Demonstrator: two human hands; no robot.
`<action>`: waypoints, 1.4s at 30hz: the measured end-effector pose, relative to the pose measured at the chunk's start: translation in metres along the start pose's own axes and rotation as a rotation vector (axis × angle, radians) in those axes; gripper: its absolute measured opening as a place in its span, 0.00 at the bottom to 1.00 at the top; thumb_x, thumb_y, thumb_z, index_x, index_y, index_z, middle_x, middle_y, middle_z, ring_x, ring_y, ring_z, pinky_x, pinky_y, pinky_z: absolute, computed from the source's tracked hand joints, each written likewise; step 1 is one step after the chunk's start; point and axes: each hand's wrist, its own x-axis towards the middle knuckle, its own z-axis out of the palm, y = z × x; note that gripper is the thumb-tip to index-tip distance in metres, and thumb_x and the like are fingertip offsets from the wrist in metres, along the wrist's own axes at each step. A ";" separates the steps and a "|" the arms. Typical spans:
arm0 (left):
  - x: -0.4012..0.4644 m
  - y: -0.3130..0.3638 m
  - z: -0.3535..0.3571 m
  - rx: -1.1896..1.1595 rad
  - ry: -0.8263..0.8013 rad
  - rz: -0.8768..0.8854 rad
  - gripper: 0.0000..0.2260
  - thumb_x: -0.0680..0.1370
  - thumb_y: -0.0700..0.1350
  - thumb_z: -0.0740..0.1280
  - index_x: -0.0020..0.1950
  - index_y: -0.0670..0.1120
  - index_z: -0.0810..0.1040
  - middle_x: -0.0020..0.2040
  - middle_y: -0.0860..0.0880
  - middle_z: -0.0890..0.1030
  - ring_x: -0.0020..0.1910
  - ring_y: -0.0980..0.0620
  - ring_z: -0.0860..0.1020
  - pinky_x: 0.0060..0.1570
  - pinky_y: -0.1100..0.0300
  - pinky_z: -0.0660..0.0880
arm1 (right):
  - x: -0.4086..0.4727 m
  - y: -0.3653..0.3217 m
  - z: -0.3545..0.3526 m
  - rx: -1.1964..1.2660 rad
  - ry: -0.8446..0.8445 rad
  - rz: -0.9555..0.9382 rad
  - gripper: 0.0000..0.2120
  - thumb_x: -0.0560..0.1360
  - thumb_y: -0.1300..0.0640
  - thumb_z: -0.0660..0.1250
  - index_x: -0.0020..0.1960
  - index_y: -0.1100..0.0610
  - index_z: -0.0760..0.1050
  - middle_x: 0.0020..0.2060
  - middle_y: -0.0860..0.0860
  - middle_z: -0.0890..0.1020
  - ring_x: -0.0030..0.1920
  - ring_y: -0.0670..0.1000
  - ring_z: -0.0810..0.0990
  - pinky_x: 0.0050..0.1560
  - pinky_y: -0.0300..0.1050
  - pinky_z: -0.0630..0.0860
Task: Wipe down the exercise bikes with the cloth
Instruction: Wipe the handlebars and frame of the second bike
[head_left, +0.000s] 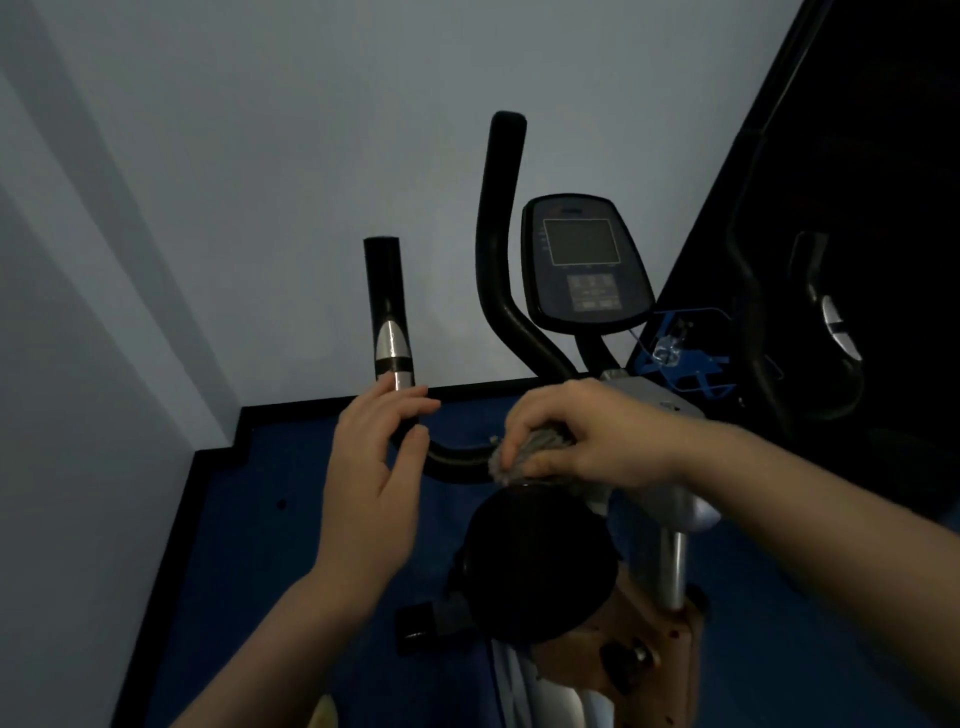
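Observation:
An exercise bike stands before me, with a black console (584, 262), a black saddle (535, 566) and a silver post (672, 561). Its left handlebar (389, 312) rises black with a silver sensor band, then curves low toward the stem. My right hand (576, 434) grips a bunched grey cloth (524, 454) against the low curved part of that bar, just above the saddle. My left hand (374, 467) hovers beside the bar's bend with its fingers loosely spread, its fingertips close to the bar; I cannot tell if they touch it.
A pale wall fills the left and back. The floor (291, 519) is blue with a black skirting. A second bike's handlebar (831, 322) shows in the dark area at right. A blue frame (691, 358) sits behind the stem. A pedal (415, 621) juts out low left.

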 end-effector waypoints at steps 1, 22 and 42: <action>-0.001 -0.003 0.000 0.020 -0.005 0.011 0.11 0.78 0.40 0.62 0.56 0.52 0.78 0.61 0.59 0.75 0.70 0.62 0.63 0.66 0.71 0.57 | -0.001 0.001 -0.001 -0.023 -0.016 0.013 0.07 0.71 0.57 0.73 0.47 0.47 0.81 0.47 0.40 0.78 0.50 0.39 0.78 0.55 0.37 0.75; -0.021 0.008 -0.057 0.082 -0.240 -0.007 0.16 0.79 0.42 0.61 0.64 0.57 0.74 0.62 0.62 0.76 0.63 0.64 0.71 0.64 0.59 0.68 | -0.027 -0.075 0.057 0.059 0.781 0.019 0.09 0.69 0.63 0.74 0.47 0.54 0.80 0.46 0.46 0.78 0.49 0.42 0.76 0.50 0.30 0.72; -0.159 0.013 -0.096 0.184 -1.136 0.427 0.12 0.78 0.50 0.61 0.60 0.57 0.77 0.61 0.62 0.75 0.58 0.68 0.68 0.51 0.77 0.61 | -0.212 -0.223 0.287 -0.089 1.072 1.101 0.09 0.66 0.61 0.75 0.44 0.52 0.80 0.42 0.45 0.79 0.46 0.46 0.75 0.48 0.32 0.66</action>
